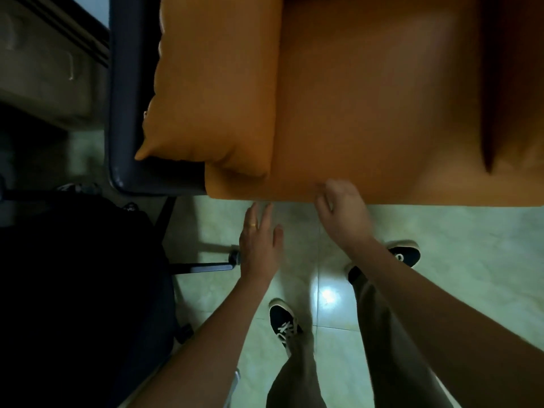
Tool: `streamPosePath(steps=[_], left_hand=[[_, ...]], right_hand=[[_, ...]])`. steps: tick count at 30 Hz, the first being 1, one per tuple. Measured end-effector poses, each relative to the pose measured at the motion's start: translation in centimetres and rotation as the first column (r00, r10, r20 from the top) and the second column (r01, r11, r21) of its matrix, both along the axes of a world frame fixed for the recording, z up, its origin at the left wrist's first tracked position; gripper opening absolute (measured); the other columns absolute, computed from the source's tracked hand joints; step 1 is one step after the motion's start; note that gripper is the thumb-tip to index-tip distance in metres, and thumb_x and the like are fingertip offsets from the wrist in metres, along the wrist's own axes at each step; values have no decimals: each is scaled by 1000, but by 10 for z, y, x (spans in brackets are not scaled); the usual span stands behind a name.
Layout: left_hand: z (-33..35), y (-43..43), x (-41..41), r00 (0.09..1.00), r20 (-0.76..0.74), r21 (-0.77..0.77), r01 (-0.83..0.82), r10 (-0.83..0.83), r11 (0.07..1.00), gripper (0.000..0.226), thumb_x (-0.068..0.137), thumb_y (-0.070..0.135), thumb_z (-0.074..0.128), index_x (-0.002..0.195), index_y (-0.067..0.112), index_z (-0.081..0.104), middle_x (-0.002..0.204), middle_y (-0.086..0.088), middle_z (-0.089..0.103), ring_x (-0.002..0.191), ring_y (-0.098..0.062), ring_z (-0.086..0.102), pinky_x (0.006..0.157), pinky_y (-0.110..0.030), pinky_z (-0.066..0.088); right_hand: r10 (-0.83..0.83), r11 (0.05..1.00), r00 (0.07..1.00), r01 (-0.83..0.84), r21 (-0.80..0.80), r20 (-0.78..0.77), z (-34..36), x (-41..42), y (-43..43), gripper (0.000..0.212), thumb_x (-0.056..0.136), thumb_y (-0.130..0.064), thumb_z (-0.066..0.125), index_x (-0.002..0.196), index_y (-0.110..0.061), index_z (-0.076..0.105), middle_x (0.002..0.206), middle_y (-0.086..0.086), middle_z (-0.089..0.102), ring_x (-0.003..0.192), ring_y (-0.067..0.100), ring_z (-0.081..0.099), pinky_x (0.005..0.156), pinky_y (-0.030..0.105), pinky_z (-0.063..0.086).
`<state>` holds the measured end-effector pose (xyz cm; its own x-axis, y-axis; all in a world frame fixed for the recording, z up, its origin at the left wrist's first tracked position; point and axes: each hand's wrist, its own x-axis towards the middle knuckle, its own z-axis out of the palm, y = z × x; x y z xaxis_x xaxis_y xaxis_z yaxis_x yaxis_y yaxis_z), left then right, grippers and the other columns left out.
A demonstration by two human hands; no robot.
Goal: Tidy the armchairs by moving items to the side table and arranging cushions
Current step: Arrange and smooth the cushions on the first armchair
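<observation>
An orange armchair seat cushion (382, 113) fills the upper right of the head view. An orange side cushion (212, 92) stands along its left against the dark frame (129, 113). A second orange cushion (515, 92) lies at the right edge. My left hand (259, 245) hovers over the floor just below the seat's front edge, fingers straight and holding nothing. At the front edge of the seat is my right hand (344, 213), fingers loosely curled; whether it touches the cushion is unclear. The picture is motion-blurred.
A black office chair (73, 290) with a wheeled base (206, 266) stands at the lower left. Pale glossy floor tiles (471, 245) lie below the armchair. My two feet in dark shoes stand on the tiles. A dim piece of furniture (44, 69) is at the upper left.
</observation>
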<state>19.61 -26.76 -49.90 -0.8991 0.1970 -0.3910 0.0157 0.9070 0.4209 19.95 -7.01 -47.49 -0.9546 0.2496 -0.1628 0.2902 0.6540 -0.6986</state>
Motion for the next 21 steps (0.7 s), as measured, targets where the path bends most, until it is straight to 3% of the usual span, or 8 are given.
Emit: streamPosePath(steps=[2, 4, 5, 8, 12, 18, 21], left_hand=[[-15, -21, -8, 994, -110, 8, -22, 22, 1000, 55, 102, 33, 47, 154, 25, 32, 165, -7, 20, 152, -28, 21, 115, -52, 37], [-31, -38, -23, 979, -197, 15, -57, 59, 998, 54, 104, 40, 42, 155, 26, 31, 167, -5, 16, 154, -26, 15, 117, -54, 32], [-42, -44, -34, 970, -231, 16, -68, 69, 998, 53, 105, 43, 40, 155, 28, 31, 168, -4, 15, 155, -24, 11, 119, -56, 28], [-77, -59, -74, 936, -348, 15, -46, 48, 999, 51, 105, 45, 38, 153, 27, 38, 167, -5, 21, 156, -25, 9, 119, -61, 21], [-129, -67, -106, 846, -531, 48, -26, 48, 999, 55, 104, 52, 31, 150, 25, 45, 164, -10, 28, 154, -31, 15, 122, -58, 9], [-179, -38, -123, 503, -806, 290, -127, 313, 949, 60, 104, 54, 21, 133, 21, 61, 146, -15, 53, 143, -37, 37, 120, -59, 15], [-185, -36, -126, 411, -851, 309, -108, 326, 945, 58, 104, 54, 21, 130, 22, 62, 143, -13, 55, 142, -34, 39, 120, -57, 15]], right_hand=[[45, 993, 997, -36, 115, -71, -25, -16, -14, 27, 94, -18, 56, 117, -8, 64, 113, 16, 65, 110, 38, 58, 95, 41, 41], [110, 971, 994, -102, 216, -25, -45, -29, -28, 46, 97, -34, 51, 140, -17, 53, 147, 11, 51, 142, 33, 39, 120, 48, 24], [135, 959, 991, -129, 251, -8, -57, -35, -33, 53, 98, -42, 48, 147, -22, 46, 157, 7, 40, 150, 30, 26, 123, 51, 14], [191, 897, 980, -156, 414, -45, -96, -43, -43, 65, 97, -53, 44, 155, -26, 34, 166, 5, 22, 156, 28, 9, 123, 55, 1], [239, 774, 936, -21, 633, -260, -148, -45, -42, 71, 96, -58, 43, 157, -23, 32, 164, 10, 26, 153, 33, 17, 122, 54, 4], [281, 725, 800, 185, 663, -530, -182, -54, -34, 70, 94, -57, 51, 151, -19, 44, 157, 14, 39, 148, 35, 30, 119, 53, 17], [298, 712, 744, 243, 659, -597, -188, -60, -33, 68, 92, -57, 52, 148, -18, 49, 154, 14, 45, 145, 34, 36, 118, 51, 20]])
